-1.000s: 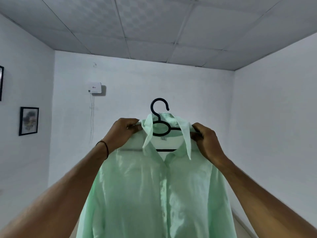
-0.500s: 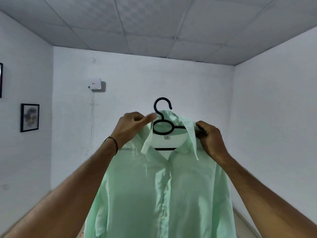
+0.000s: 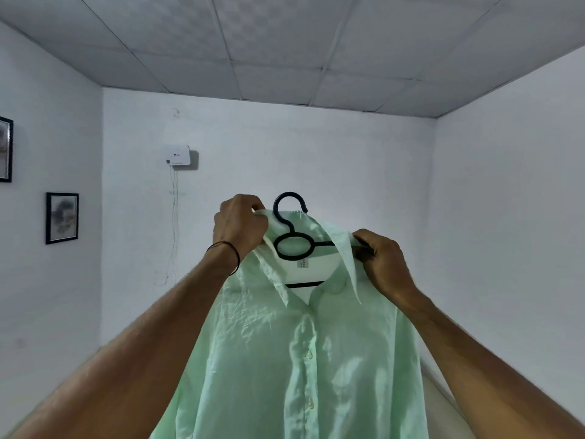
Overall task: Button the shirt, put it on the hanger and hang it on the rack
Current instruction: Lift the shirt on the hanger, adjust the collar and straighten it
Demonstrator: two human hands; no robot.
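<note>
The pale green shirt (image 3: 285, 359), draped on a black plastic hanger (image 3: 304, 284), is pinched by the left hand (image 3: 239, 228) and the right hand (image 3: 384, 264).

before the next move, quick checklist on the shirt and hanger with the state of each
1. Hanger inside shirt, hook free above it: ok.
2. Buttons down the front closed: ok where visible; neck open.
3. Collar lying flat: not ok, bunched on the left side.
4. Left hand pinches the collar: ok.
5. Right hand grips the shirt's shoulder: ok.
6. Rack in sight: not ok, none in view.
</note>
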